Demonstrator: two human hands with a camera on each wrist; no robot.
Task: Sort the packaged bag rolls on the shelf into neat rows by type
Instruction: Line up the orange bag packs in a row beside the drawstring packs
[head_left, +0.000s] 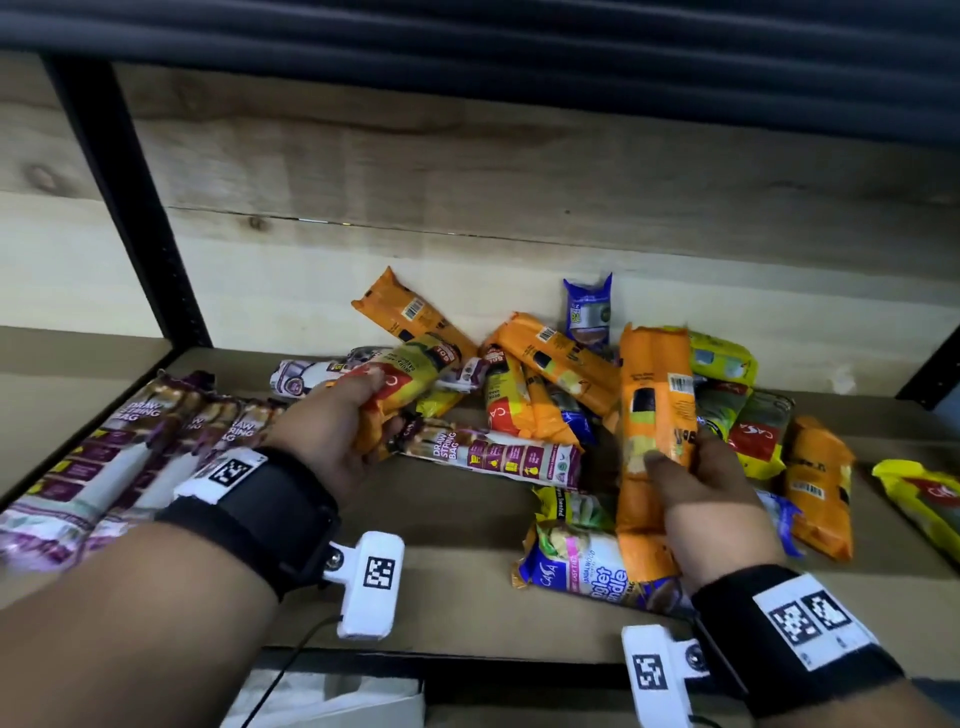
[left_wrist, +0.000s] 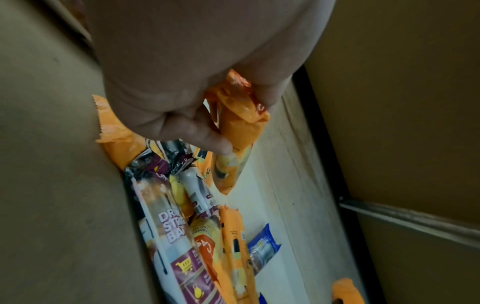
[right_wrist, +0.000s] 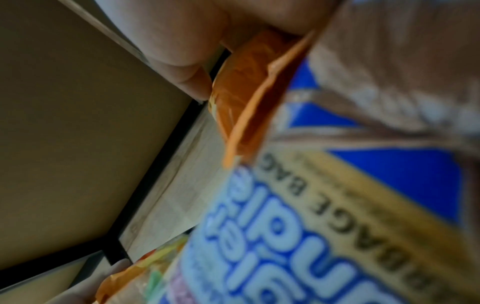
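Head view, left hand: your left hand (head_left: 332, 436) is curling its fingers round a yellow-and-red pack (head_left: 410, 382), whose long axis is running away from your knuckles toward the back wall.
Head view, right hand: your right hand (head_left: 701, 499) is clamping thumb and fingers on an orange pack (head_left: 655, 415), which is standing nearly upright out of your grip, its far end pointing at the back of the shelf (head_left: 467, 582).
Head view, sorted row: the purple drawstring packs (head_left: 104, 457) are lying side by side just left of your left wrist, so that hand is the nearer one to them.
Head view, pile: the mixed heap (head_left: 545, 379) of orange, yellow and blue packs is lying between and beyond both sets of fingertips, overlapping at odd angles.
Left wrist view: your fingers (left_wrist: 197, 131) are pinching crinkly, glossy orange film; more slim, soft packs are lying beyond the fingertips.
Right wrist view: your thumb (right_wrist: 192, 82) is pressing the orange wrapper's crimped end; a blue pack (right_wrist: 298, 236), blurred, is sitting right under your palm.
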